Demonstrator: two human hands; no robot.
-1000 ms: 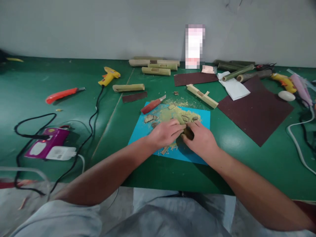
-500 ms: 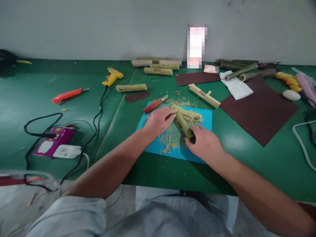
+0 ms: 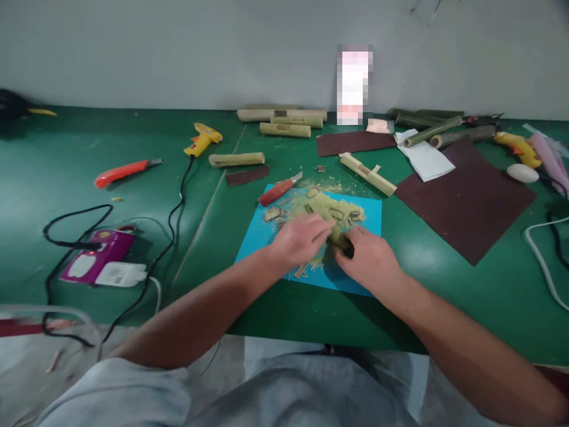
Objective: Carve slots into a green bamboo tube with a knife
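Note:
My right hand (image 3: 371,252) is closed around the near end of a bamboo tube (image 3: 320,207), which lies slanted over a blue sheet (image 3: 251,237). My left hand (image 3: 302,238), a little blurred, presses on the tube close to the right hand. Its fingers are pinched on a small dark piece that looks like sandpaper (image 3: 322,236), mostly hidden by them. Pale dust and shavings (image 3: 347,207) lie on the sheet around the tube, with several bark-like chips (image 3: 274,214). A red-handled knife (image 3: 279,190) rests at the sheet's far left corner.
Bamboo pieces (image 3: 284,129) lie at the back, one cut piece (image 3: 368,174) nearer. Brown sandpaper sheets (image 3: 471,207) are on the right. Left are a yellow glue gun (image 3: 203,140), an orange utility knife (image 3: 127,172) and a purple power strip (image 3: 113,244) with cables.
My left hand has slid down along the bamboo tube toward me and to the right, close to the right hand. Chips it covered now show. The right hand keeps its hold.

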